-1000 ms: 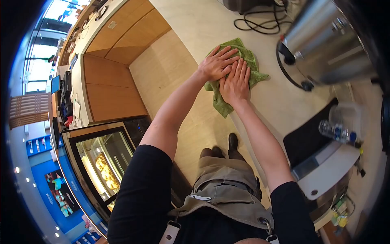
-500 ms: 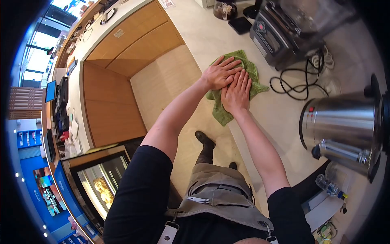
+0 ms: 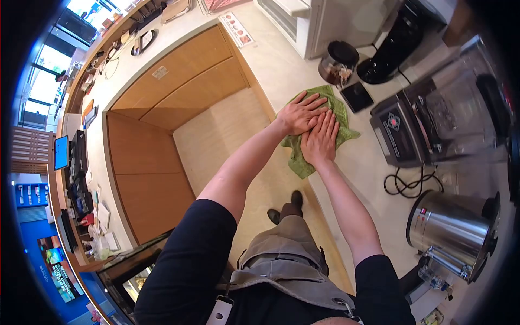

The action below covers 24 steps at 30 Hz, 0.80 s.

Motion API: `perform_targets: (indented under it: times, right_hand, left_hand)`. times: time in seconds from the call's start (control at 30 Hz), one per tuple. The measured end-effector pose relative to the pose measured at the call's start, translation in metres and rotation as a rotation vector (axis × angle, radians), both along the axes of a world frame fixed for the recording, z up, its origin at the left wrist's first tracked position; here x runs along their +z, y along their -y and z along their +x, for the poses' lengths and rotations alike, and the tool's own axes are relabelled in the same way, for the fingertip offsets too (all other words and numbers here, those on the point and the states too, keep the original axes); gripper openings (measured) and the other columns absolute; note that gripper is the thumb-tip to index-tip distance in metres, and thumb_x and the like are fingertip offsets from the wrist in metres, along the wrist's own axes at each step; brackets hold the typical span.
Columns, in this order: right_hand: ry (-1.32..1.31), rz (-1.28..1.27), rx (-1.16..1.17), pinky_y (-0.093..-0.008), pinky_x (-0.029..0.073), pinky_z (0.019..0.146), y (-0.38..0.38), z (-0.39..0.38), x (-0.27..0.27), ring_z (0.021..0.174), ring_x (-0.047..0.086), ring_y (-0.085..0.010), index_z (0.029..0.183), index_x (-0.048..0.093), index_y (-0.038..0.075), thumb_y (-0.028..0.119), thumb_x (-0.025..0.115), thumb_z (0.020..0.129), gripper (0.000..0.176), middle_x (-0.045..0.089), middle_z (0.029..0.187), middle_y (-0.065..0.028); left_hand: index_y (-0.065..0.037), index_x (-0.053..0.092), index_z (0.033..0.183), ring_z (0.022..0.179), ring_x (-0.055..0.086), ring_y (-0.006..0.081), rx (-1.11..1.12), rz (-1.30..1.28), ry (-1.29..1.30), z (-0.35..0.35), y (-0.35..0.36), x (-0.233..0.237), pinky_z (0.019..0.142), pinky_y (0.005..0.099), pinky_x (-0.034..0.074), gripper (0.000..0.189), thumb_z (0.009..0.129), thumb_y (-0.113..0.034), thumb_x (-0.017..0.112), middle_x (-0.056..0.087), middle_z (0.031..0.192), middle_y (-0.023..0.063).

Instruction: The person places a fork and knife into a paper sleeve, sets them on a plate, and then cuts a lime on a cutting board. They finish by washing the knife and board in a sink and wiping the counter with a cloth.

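Note:
A green cloth lies spread on the pale countertop, one end drooping over the counter's front edge. My left hand rests flat on it, fingers stretched out toward the upper right. Right beside it, my right hand also presses flat on the cloth, fingers pointing away from me. The two hands touch, with the left fingertips close against the right fingers. Neither hand is wrapped round anything.
Beyond the cloth sit a small black square pad and a dark-lidded jar. To the right are a blender, a coiled black cord and a steel urn. Wooden cabinets stand across the aisle.
My body has moved forward along the counter, and both hands and the cloth have gone with it. More of the counter's far end now shows, and my feet have changed position.

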State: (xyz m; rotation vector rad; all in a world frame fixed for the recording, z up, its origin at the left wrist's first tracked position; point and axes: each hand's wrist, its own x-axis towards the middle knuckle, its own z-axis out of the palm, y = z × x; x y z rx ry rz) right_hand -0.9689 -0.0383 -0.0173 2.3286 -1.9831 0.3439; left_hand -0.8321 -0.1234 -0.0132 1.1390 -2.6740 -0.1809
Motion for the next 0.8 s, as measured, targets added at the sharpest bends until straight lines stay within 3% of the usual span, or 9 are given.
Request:
perform_targets:
  times: [0.5,0.8]
  right_hand:
    - [0.069,0.035,0.039,-0.0517,0.006,0.126,0.192,0.146,0.004,0.153,0.014,-0.0426,0.151,0.023,-0.015,0.039,0.04,0.099,0.077,0.02,0.161,-0.0326]
    - [0.072,0.048,0.018,-0.0515,0.006,0.126,0.261,0.182,0.001,0.153,0.013,-0.043,0.151,0.023,-0.016,0.039,0.042,0.097,0.079,0.019,0.161,-0.0324]
  left_hand:
    - [-0.019,0.039,0.155,0.155,0.019,0.0255,0.0,-0.032,0.074,0.15,0.19,0.006,0.127,0.048,0.009,0.058,0.1,-0.039,0.036,0.027,0.166,0.0032]
    - [-0.016,0.037,0.155,0.154,0.02,0.0261,-0.038,-0.011,0.061,0.18,0.263,0.0,0.128,0.0462,0.009,0.059,0.1,-0.033,0.037,0.027,0.166,0.0065]
